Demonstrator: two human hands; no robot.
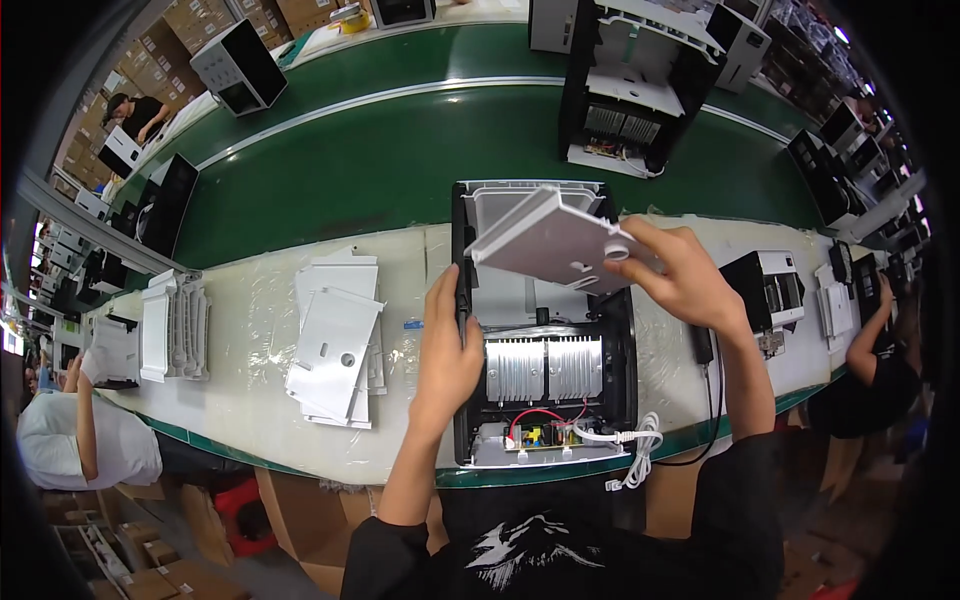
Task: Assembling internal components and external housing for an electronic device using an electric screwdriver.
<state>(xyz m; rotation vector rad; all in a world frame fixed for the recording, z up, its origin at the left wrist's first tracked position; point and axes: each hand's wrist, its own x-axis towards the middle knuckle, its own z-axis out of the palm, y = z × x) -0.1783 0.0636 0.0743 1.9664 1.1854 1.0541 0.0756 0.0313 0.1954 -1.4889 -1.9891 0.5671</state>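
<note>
In front of me an appliance housing (626, 400) with black sides lies open on the bench. Inside it are two silver finned heat sinks (545, 370) and, at the near end, a small circuit board (540, 436) with red and white wires. My left hand (443, 360) is closed on the housing's left side wall, fingers outside and thumb toward the inside. A white plastic panel (550, 245) with small cutouts is tilted above the housing's far half. My right hand (685, 275) pinches its right end, near a round hole, and hides part of that end.
A pile of similar white panels (335, 350) lies to the left, with stacked white ribbed parts (175, 328) beyond. A coiled white cable (645, 450) hangs at the near right corner. Past the bench, a green conveyor (400, 150) carries another opened unit (640, 90). Co-workers sit on both sides.
</note>
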